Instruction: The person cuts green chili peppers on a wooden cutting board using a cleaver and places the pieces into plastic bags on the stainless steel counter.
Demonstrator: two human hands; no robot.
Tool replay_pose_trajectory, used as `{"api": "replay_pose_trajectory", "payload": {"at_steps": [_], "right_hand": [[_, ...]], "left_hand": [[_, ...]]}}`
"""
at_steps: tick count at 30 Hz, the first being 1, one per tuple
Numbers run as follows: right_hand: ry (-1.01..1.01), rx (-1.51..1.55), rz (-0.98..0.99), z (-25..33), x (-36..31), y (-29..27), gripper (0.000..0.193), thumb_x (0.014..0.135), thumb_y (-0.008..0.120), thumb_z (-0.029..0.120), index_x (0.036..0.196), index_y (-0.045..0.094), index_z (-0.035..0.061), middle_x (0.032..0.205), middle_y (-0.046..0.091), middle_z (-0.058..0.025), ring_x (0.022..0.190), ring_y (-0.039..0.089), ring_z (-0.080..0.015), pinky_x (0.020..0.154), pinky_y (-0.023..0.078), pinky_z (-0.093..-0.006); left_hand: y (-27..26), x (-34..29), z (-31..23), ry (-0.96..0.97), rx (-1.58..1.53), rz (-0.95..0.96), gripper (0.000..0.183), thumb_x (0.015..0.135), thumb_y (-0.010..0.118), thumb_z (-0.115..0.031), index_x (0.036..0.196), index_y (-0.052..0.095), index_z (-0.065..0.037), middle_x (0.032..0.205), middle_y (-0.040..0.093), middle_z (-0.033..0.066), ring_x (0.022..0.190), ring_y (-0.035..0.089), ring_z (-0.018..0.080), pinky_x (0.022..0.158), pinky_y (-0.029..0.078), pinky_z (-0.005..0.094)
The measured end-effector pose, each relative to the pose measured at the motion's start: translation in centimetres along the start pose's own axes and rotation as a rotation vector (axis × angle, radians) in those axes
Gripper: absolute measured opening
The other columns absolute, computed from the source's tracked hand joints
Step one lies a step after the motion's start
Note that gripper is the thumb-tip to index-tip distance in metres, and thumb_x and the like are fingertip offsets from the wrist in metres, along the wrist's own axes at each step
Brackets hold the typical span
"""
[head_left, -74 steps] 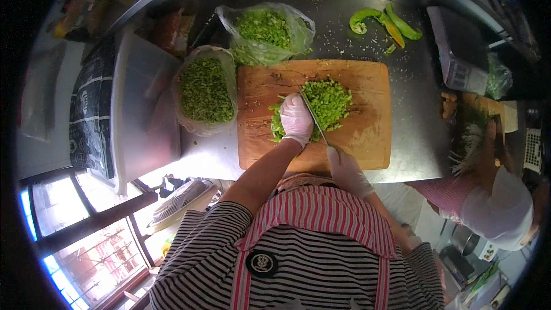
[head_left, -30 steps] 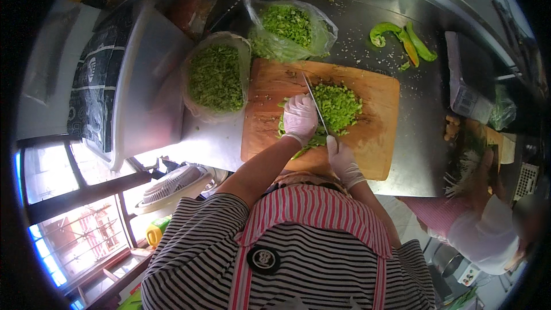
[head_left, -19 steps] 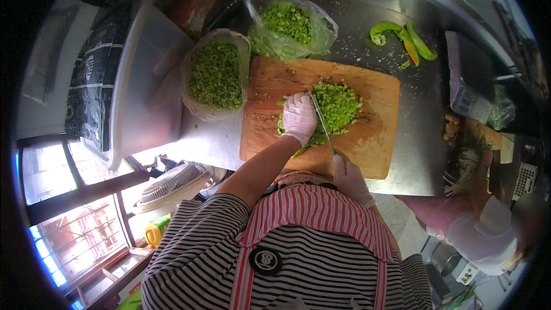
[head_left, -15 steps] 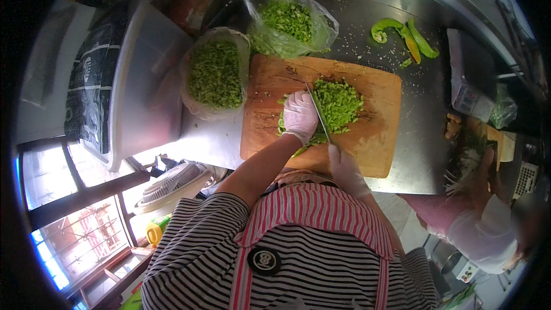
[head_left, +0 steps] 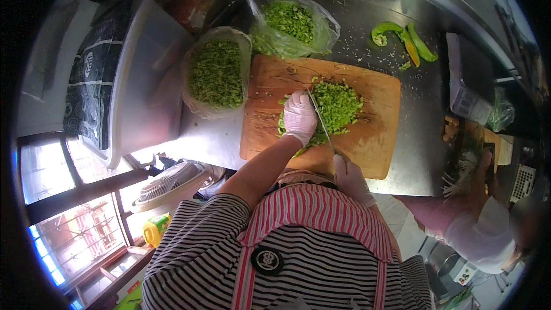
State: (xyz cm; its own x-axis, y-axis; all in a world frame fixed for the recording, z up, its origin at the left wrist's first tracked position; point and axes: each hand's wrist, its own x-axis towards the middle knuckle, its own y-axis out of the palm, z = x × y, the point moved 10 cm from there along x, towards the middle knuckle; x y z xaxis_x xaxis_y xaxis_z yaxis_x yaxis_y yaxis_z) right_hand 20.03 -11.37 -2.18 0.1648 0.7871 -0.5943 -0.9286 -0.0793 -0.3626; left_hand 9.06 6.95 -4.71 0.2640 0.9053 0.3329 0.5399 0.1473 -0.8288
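Note:
Under my gloved left hand (head_left: pixel 300 116), long green pepper strips (head_left: pixel 282 124) are pressed to the wooden cutting board (head_left: pixel 376 143); the curled fingers partly hide them. My right hand (head_left: pixel 350 179), also gloved, grips the handle of a kitchen knife (head_left: pixel 322 119). Its thin blade points away from me and lies close along the right side of my left hand. Right of the blade is a heap of chopped green pepper (head_left: pixel 340 108). Loose bits dot the board's far part.
Behind the board stand two clear plastic bags, one of chopped greens (head_left: pixel 290 21) and one more finely filled (head_left: pixel 217 74). Pepper pieces (head_left: pixel 411 43) lie at the far right. A large plastic bin (head_left: pixel 152 80) is at left, a scale (head_left: pixel 468 83) at right. A co-worker (head_left: pixel 482 229) works nearby.
My right hand has drawn slightly nearer to me and to the right, with the knife. My left hand keeps its place on the pepper strips.

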Motion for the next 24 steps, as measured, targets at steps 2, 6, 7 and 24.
{"api": "replay_pose_trajectory", "payload": {"at_steps": [2,6,7,24], "right_hand": [[-0.044,0.015,-0.056,0.9,-0.1,-0.2,0.05,0.103,0.041,0.04,0.113,0.062,-0.0036,0.099,0.063,-0.0352,0.098,0.061,-0.0518,0.085,0.049,-0.0538],[-0.213,0.007,-0.178,1.0,2.2,0.2,0.056,0.102,0.039,0.045,0.11,0.063,-0.0052,0.095,0.064,-0.0349,0.092,0.06,-0.0538,0.081,0.05,-0.0555],[-0.147,-0.072,-0.157,0.3,3.2,0.5,0.057,0.102,0.038,0.046,0.109,0.063,-0.0053,0.096,0.064,-0.0349,0.094,0.061,-0.053,0.082,0.05,-0.0546],[0.059,-0.011,0.008,-1.5,0.3,0.5,0.053,0.103,0.039,0.041,0.115,0.062,-0.0046,0.108,0.062,-0.0351,0.106,0.058,-0.052,0.089,0.048,-0.0525]], "left_hand": [[0.0,0.2,0.0,-0.097,-0.064,0.068,0.018,0.08,0.053,-0.006,0.098,0.051,-0.004,0.101,0.056,0.0181,0.093,0.055,0.0381,0.081,0.044,0.0507],[0.3,0.3,0.2,-0.115,-0.079,0.102,0.016,0.082,0.052,-0.006,0.098,0.052,-0.004,0.1,0.056,0.0175,0.093,0.055,0.0383,0.081,0.044,0.0507],[0.5,0.2,0.1,-0.116,-0.092,0.116,0.016,0.082,0.052,-0.006,0.098,0.052,-0.004,0.1,0.056,0.0175,0.094,0.055,0.0385,0.082,0.044,0.0506],[0.4,-0.4,0.4,-0.04,-0.025,0.024,0.022,0.08,0.053,-0.001,0.102,0.051,-0.003,0.105,0.057,0.0192,0.094,0.055,0.0408,0.082,0.045,0.0505]]}}
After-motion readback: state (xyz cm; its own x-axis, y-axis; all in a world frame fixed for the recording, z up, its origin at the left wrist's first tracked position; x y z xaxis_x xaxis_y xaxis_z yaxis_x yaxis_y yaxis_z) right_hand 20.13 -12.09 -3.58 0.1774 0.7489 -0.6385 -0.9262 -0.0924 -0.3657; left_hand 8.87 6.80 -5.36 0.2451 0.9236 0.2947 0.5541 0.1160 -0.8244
